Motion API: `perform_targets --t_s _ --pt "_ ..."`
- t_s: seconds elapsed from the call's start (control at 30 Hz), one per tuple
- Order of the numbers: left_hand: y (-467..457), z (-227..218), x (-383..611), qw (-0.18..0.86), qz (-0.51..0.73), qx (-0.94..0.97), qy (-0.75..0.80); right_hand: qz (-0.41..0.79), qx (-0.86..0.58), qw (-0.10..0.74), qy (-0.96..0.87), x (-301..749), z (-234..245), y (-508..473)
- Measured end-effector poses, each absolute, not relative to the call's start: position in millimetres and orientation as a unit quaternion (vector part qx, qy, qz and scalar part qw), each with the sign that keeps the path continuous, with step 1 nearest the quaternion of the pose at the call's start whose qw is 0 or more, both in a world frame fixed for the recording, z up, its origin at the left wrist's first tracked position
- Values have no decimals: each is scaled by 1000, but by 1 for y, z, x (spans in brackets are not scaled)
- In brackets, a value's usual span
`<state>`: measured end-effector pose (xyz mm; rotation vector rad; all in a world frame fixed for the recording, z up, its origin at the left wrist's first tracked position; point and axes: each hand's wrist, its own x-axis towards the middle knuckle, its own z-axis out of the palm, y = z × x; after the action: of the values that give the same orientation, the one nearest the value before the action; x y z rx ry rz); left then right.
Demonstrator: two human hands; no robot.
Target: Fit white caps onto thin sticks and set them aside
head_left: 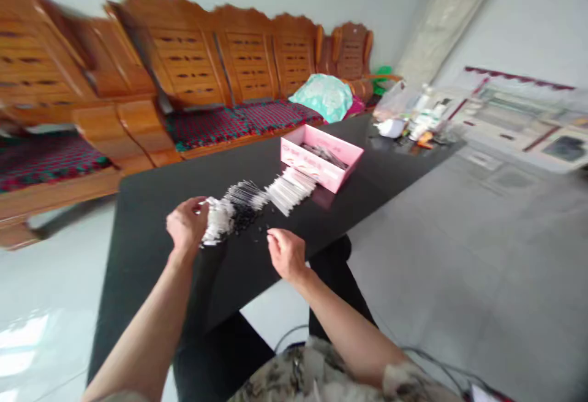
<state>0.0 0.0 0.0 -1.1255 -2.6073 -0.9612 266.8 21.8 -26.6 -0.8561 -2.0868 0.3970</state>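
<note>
Two hands fill my feed at the near end of a black table (pixel 184 187). The left hand (pixel 186 225) has its fingers (pixel 201 206) curled closed around a bundle of thin white sticks (pixel 218 221), which rests against the tabletop. The right hand (pixel 286 255) sits just beside a scatter of small black bits (pixel 243 218), its fingertips (pixel 272 238) pinched together, though from here I cannot tell whether a bit lies between them. As I judge it, the step in hand is close finger work on the bundle and the bits, and the next move calls for that same small, careful pinch rather than a long reach. Farther along the table, a spread of thin bristly sticks (pixel 245 193) and a pile of white sticks (pixel 289 189) lie in a line toward a pink box (pixel 312 166) holding slender dark pieces (pixel 324 155). A plastic bag (pixel 390 103) and some white bottles (pixel 427 114) stand at the far end. Behind the table runs a wooden sofa (pixel 184 65) with red-and-green seat cushions (pixel 206 129) and a pale teal pillow (pixel 321 97). The floor (pixel 459 267) is pale tile, and a thin cable (pixel 294 331) curves near the person's patterned top (pixel 303 371).
</note>
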Motion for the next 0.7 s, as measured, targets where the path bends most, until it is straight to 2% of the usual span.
perform_targets --t_s 0.17,0.5,0.7 --pt "-11 5 8 60 -375 -359 -853 135 -317 436 -831 266 -21 50" --pt "-19 -14 -1 104 -440 -291 -843 -38 -320 446 -835 269 -27 144" --pt "-7 -25 -14 120 -465 -251 -841 -71 -343 439 -828 281 -31 201"
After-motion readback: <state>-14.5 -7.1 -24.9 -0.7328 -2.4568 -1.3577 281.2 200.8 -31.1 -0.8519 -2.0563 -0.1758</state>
